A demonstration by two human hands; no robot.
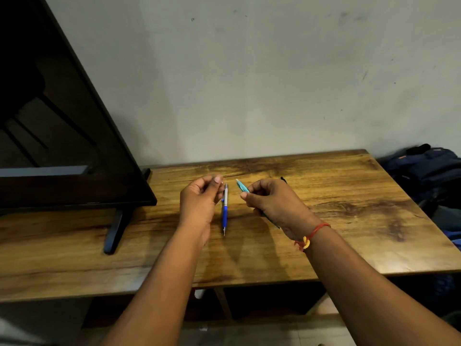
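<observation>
Both my hands are raised over a wooden table [349,221]. My left hand [199,201] has its fingers curled and pinches the upper part of a blue and silver pen [225,216], which hangs almost upright with its tip pointing down. My right hand [272,201], with a red thread round the wrist, grips a teal pen [242,186]. One end of the teal pen sticks out up and to the left past the fingers, and the rest is mostly hidden under the palm. The two pens are a short way apart and do not touch.
A dark flat screen [62,146] on black feet [114,233] stands on the table's left part. A small dark object [283,180] shows just behind my right hand. A blue backpack [424,171] lies on the floor to the right. A pale wall rises behind the table.
</observation>
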